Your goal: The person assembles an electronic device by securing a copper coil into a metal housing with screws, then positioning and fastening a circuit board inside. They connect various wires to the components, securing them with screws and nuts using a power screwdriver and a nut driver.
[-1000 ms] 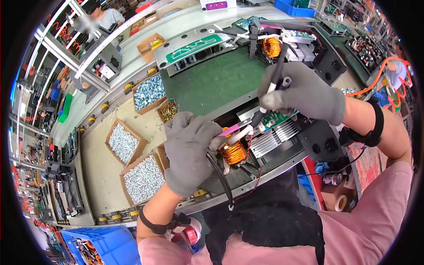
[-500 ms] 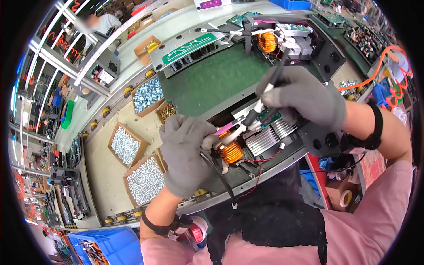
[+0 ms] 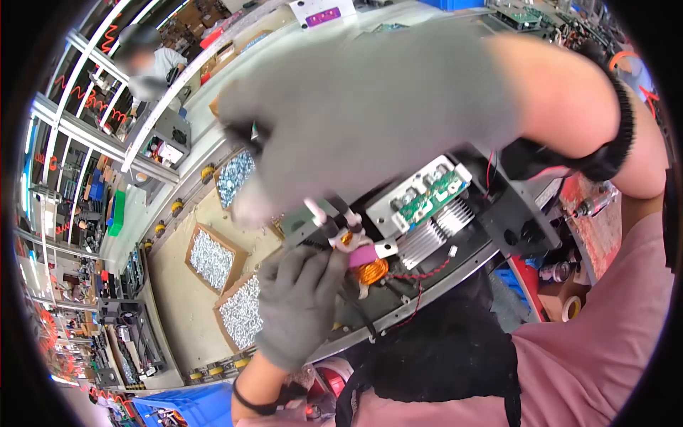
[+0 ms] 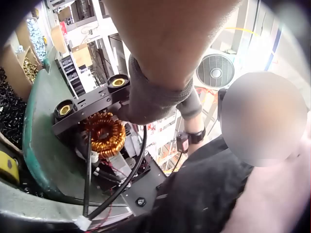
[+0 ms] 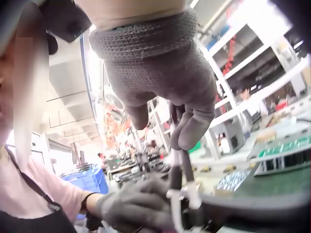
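My gloved left hand [image 3: 299, 302] is low over the open chassis, its fingertips at the purple-sleeved cable [image 3: 363, 255] that ends in a metal lug. Just below that sleeve is the orange copper coil [image 3: 371, 272], seen as a wound ring in the left wrist view [image 4: 106, 135]. My gloved right hand [image 3: 384, 114], blurred, is raised across the work. In the right wrist view its fingers [image 5: 192, 130] curl at the black cable [image 5: 175, 177] with white sleeving, while the thumb stands apart. The two cables cross close beside the left fingertips.
A green circuit board [image 3: 430, 192] and a finned heatsink [image 3: 437, 231] lie right of the coil. Cardboard boxes of screws [image 3: 210, 262] stand on the left of the bench. A blue crate [image 3: 188, 407] is below it. Another person [image 3: 151, 64] works at the far left.
My right hand has swept left and up, nearer the head camera, hiding the green bench mat. The cable ends have swung, and the purple sleeve's lug now points right. My left hand has shifted slightly down.
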Motion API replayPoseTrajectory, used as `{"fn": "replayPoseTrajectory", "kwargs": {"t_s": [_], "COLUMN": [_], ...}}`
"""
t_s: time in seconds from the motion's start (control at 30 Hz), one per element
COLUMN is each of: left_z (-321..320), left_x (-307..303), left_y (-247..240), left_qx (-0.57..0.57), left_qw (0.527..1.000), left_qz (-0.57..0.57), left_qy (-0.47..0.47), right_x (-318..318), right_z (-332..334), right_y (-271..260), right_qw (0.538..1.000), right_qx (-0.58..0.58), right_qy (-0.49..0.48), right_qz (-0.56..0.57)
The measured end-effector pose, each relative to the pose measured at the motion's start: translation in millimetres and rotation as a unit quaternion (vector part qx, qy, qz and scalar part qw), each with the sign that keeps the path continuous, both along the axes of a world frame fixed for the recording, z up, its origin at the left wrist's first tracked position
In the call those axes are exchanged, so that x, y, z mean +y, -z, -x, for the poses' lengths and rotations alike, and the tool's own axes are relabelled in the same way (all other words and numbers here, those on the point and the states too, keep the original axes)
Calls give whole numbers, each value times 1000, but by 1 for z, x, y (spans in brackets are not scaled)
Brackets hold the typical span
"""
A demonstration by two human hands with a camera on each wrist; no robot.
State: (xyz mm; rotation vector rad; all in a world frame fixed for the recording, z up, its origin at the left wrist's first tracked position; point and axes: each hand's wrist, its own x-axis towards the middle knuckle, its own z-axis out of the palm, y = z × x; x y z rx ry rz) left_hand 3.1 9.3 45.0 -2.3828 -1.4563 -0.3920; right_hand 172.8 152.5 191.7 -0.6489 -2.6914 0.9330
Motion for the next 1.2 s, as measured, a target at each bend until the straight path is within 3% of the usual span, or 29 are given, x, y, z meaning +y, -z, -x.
{"fn": "replayPoseTrajectory", "kwargs": {"t_s": [0.07,0.13,0.17,0.2,0.23,0.27,0.37,0.43,0.47,0.57,0.7,0.73,0.8,0.97,1.03,1.07,1.2], "left_z": [15,43,58,64,80,81,76,54,44,7,-34,-47,-69,-73,-72,-72,-72], "left_x": [-3,-1,4,10,33,53,127,183,209,281,357,363,370,381,381,380,376], "left_y": [-27,-45,-46,-62,-71,-76,-95,-93,-91,-82,-56,-54,-49,-17,-16,-17,-23], "left_qx": [-92,-227,-274,-326,-229,-271,-240,-161,-108,20,23,24,1,0,-17,-17,-28], "left_qw": [986,965,960,942,972,961,964,980,991,995,991,990,964,955,954,954,953], "left_qz": [134,126,42,53,-18,-13,96,88,76,100,134,138,259,287,289,291,294], "left_qy": [48,34,34,-55,-38,-49,-60,-70,-29,-17,0,1,-57,-75,-73,-72,-63], "right_x": [20,46,78,107,134,142,172,194,198,232,257,261,267,284,289,290,273], "right_z": [-26,-61,-87,-110,-126,-135,-136,-128,-118,-99,-74,-72,-71,-78,-77,-81,-80], "right_y": [-25,-43,-25,-9,16,27,67,96,98,131,143,148,156,166,179,184,171], "right_qw": [995,981,975,964,939,946,928,911,907,846,830,810,784,798,842,808,775], "right_qx": [63,81,106,130,135,53,-134,-156,-196,-209,-263,-233,-182,-153,-87,-65,-88], "right_qy": [78,166,161,159,185,192,206,202,212,170,153,141,137,75,135,129,144], "right_qz": [-5,-55,-111,-168,-257,-254,-281,-323,-306,-461,-468,-519,-577,-579,-516,-571,-609]}}
